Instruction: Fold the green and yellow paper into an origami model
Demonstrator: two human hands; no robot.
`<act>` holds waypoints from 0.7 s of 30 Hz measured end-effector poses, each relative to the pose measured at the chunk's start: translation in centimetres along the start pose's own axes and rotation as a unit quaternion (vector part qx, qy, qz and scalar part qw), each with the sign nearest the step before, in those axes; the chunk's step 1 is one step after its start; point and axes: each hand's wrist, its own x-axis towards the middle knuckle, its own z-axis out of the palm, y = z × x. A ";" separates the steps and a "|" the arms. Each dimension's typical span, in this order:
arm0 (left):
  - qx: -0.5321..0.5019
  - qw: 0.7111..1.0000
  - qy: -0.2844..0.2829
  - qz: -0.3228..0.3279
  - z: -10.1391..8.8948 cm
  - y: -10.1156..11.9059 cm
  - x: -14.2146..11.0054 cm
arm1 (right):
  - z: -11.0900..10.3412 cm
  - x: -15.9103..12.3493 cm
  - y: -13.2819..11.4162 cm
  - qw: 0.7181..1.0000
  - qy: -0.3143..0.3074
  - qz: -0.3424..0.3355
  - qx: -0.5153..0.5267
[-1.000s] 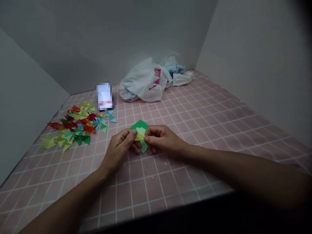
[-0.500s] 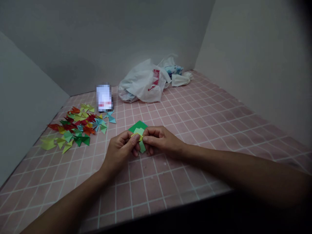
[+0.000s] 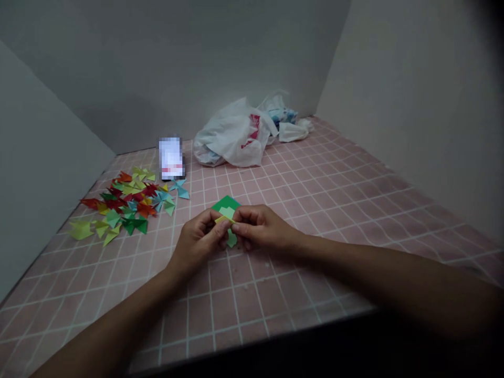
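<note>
Both of my hands meet over the middle of the pink tiled table point(image 3: 315, 189). My left hand point(image 3: 199, 240) and my right hand point(image 3: 258, 227) each pinch one end of a small yellow piece of paper point(image 3: 222, 219), fingers closed on it. Under the hands lies a small stack of green paper squares point(image 3: 226, 205), dark green with a lighter green sheet showing. Most of the yellow paper is hidden by my fingertips.
A heap of folded paper shapes point(image 3: 126, 202) in red, yellow, green and blue lies at the left. A small blurred white box point(image 3: 171, 157) stands behind it. A white plastic bag point(image 3: 236, 134) with packets sits at the back. Grey walls enclose three sides.
The yellow paper has been pressed narrower between my fingers. My hands stay in almost the same spot, drawn slightly closer together.
</note>
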 end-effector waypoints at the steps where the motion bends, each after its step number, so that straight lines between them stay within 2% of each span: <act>1: 0.010 1.000 -0.007 0.005 -0.1 0.0 0.0 | 0.0 0.0 -0.1 1.000 0.000 -0.010 -0.027; 6: 0.038 0.999 0.020 0.033 -0.4 0.1 0.0 | -0.1 -0.1 -0.1 0.995 0.014 -0.042 -0.094; 10: -0.013 1.000 0.010 -0.004 -0.3 -0.1 0.4 | -0.5 0.4 0.2 0.989 0.070 -0.072 -0.108; 13: -0.044 0.999 -0.008 -0.021 -0.1 -0.4 0.5 | -0.9 0.9 0.4 0.989 0.096 -0.089 -0.072; 15: -0.073 0.997 0.014 -0.031 0.1 -0.5 0.4 | -1.0 1.2 0.6 0.988 0.114 -0.096 -0.047; 18: -0.101 0.993 0.053 -0.037 0.3 -0.6 0.2 | -0.7 1.2 0.9 0.992 0.094 -0.078 -0.011; 21: -0.122 0.990 0.063 -0.045 0.6 -0.7 0.0 | -0.2 1.0 1.0 0.997 0.054 -0.053 0.013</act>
